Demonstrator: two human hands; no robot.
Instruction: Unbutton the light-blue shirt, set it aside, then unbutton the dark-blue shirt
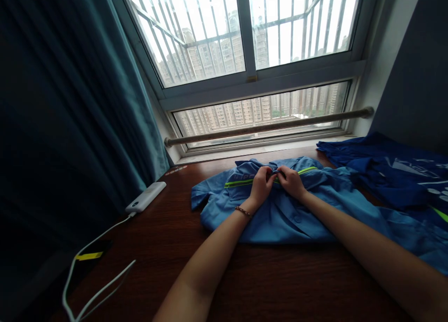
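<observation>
A light-blue short-sleeved shirt (224, 214) with yellow-green stripes lies spread on the dark wooden table (168, 266). My left hand (261, 184), a beaded bracelet at its wrist, pinches the shirt's front near the collar. Close beside it, my right hand (291, 182) pinches the same stretch of cloth, so the fingertips of both hands almost meet. Fabric is bunched up between them. Whether a button sits in the fingers is too small to make out. Below the hands, the front placket runs toward the table's near side.
Dark-blue clothing (385, 168) with white print lies to the right, partly against the shirt. A white power bank (146, 197) with a white cable (94, 240) rests at the left by the curtain (115, 102). Behind the table a metal rail (269, 127) crosses the barred window.
</observation>
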